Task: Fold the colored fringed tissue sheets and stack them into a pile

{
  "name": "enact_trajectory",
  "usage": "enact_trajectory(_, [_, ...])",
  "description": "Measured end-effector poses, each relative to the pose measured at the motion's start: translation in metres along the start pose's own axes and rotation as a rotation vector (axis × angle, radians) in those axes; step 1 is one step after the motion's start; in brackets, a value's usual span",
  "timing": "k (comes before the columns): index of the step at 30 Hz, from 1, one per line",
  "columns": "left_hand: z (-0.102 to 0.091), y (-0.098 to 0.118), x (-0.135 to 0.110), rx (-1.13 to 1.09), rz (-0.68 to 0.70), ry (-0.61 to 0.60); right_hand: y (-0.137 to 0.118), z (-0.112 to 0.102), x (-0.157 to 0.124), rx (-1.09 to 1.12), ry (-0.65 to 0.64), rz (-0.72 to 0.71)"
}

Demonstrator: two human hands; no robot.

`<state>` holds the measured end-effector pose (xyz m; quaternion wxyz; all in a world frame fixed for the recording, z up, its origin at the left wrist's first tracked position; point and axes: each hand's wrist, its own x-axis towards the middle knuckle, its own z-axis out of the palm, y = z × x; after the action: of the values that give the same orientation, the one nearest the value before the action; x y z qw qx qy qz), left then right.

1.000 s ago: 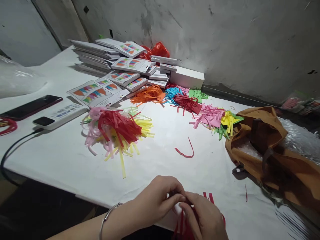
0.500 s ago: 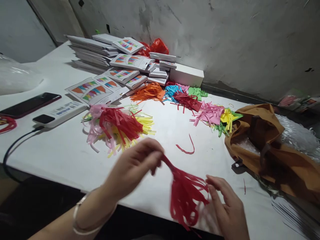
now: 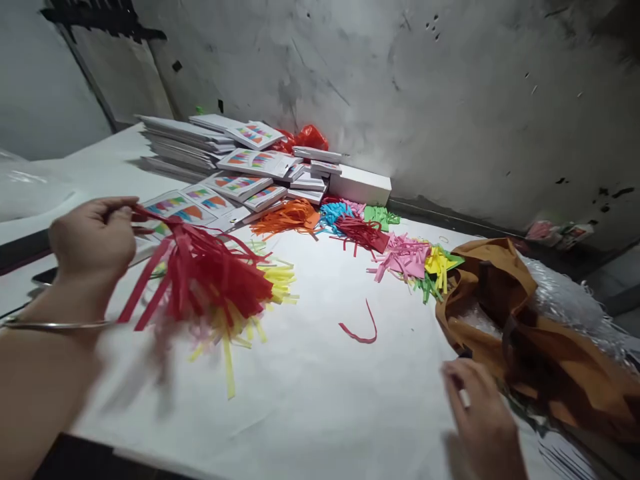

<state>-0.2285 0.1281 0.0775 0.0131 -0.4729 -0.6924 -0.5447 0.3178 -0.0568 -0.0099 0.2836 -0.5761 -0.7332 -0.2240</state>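
Note:
My left hand (image 3: 95, 237) pinches the twisted end of a red paper tassel (image 3: 187, 267). Its loose strips hang over a pile of red, pink and yellow fringed paper (image 3: 280, 283) on the left of the table, so the border between tassel and pile is hard to see. On the right, my right hand (image 3: 483, 413) is low over the table beside a brown cloth bag (image 3: 520, 333), thumb and forefinger brought together. What they hold, if anything, is hidden. A thin curled red paper strip (image 3: 367, 339) lies on the table between the hands.
Along the back stand stacked white envelope-like packs (image 3: 180, 143), printed packages (image 3: 250, 160) and a white box (image 3: 363, 185). In front lie orange fringe (image 3: 287, 217), blue fringe (image 3: 335, 217) and pink fringe (image 3: 405, 257). Clear plastic (image 3: 575, 300) bulges behind the bag.
My left hand has carried the red tassel left, over the fringe pile. My right hand has come away from the tassel's strips and moved right, its fingers now pinched. The view has tilted up.

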Motion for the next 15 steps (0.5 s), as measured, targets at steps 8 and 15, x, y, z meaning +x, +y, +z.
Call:
enact_trajectory(8, [0.051, 0.049, -0.091, 0.06, 0.502, -0.572, 0.096, 0.02, 0.009, -0.663, -0.138, 0.269])
enact_trajectory(15, [0.121, 0.105, -0.232, 0.038, 0.825, -1.305, 0.074, 0.035, 0.018, -0.584, -0.279, 0.391])
